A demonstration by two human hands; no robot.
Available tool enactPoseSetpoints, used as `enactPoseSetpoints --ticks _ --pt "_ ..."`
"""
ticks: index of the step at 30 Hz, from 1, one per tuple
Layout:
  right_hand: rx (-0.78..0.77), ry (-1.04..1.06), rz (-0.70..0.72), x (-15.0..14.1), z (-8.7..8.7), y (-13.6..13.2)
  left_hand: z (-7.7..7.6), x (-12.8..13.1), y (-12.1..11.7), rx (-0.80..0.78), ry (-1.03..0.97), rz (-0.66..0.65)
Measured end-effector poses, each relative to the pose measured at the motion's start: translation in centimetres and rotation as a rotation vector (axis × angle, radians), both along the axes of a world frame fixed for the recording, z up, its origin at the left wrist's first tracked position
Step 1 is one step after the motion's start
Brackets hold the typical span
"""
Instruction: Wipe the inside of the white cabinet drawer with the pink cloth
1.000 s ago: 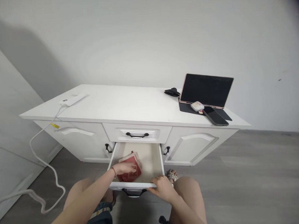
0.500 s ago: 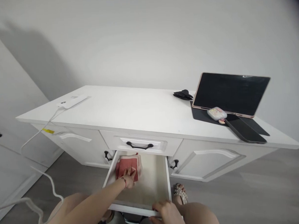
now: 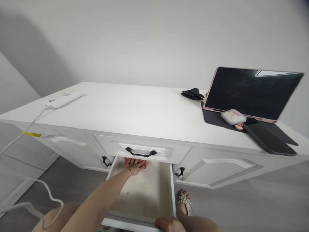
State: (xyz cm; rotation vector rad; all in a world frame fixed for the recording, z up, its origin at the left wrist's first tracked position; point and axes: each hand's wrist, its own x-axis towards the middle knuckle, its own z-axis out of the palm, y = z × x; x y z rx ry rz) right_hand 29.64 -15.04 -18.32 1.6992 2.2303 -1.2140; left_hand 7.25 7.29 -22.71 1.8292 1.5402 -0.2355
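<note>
A white drawer (image 3: 149,194) is pulled out from under the white cabinet top. Inside it, my left hand (image 3: 136,166) lies flat with fingers stretched over a folded red cloth (image 3: 145,164) at the back left, beneath the upper drawer. The hand and the cabinet front hide much of the cloth. My right hand (image 3: 171,227) is closed round the top of the drawer's front panel near its right corner; part of that hand is cut off by the picture's lower edge.
On the cabinet top (image 3: 134,106) are a white power strip (image 3: 62,99) with a cord, a black hair clip (image 3: 193,94), a tablet (image 3: 252,92) on its stand, a small earbud case (image 3: 233,117) and a black phone (image 3: 268,137). An upper drawer handle (image 3: 141,153) projects above.
My left hand has slid the red cloth away from me to the back of the drawer. My right hand keeps its hold on the drawer front. The view has shifted slightly.
</note>
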Motion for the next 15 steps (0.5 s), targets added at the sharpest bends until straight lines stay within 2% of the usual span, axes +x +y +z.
enactPoseSetpoints --ticks 3,6,11,15 --pt "-0.052 0.002 -0.029 -0.5 2.3 0.3 0.1 2.7 0.2 -0.032 0.002 -0.039" --pt "-0.054 -0.005 -0.059 -0.9 4.0 0.3 -0.1 5.5 -0.5 -0.095 -0.009 -0.104" --pt "-0.006 0.013 -0.098 -1.0 4.9 -0.2 -0.8 9.0 -3.5 -0.137 -0.036 -0.338" --pt "0.040 0.050 -0.119 -0.9 5.2 -0.4 -1.1 9.0 -5.2 -0.106 -0.051 -0.438"
